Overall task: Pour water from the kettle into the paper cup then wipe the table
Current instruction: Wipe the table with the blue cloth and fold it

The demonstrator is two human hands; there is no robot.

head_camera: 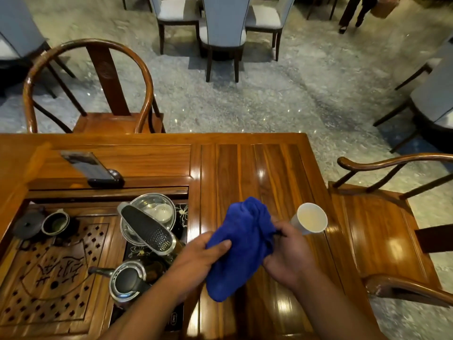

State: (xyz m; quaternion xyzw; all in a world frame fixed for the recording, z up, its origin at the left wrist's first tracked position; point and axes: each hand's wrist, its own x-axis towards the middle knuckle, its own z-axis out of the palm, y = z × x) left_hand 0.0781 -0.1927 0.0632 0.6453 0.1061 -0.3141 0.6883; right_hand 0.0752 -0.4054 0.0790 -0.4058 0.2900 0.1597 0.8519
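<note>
A bunched blue cloth [241, 244] is held above the glossy wooden table [274, 173] by both hands. My left hand [198, 256] grips its left side with the thumb across the fabric. My right hand [288, 251] clutches its right side. Just beyond my right hand stands a white paper cup [309, 219] with pale liquid inside, near the table's right edge. The steel kettle [147, 223] with a black handle sits open on the hob to the left of the cloth. A second, lidded kettle [128, 280] stands nearer me, partly behind my left forearm.
A carved tea tray [49, 271] fills the lower left, with a small dark teapot [28, 225] and a cup [56, 222] at its far edge. A phone [92, 169] leans on a stand. Wooden chairs stand behind the table [90, 87] and at its right [382, 217].
</note>
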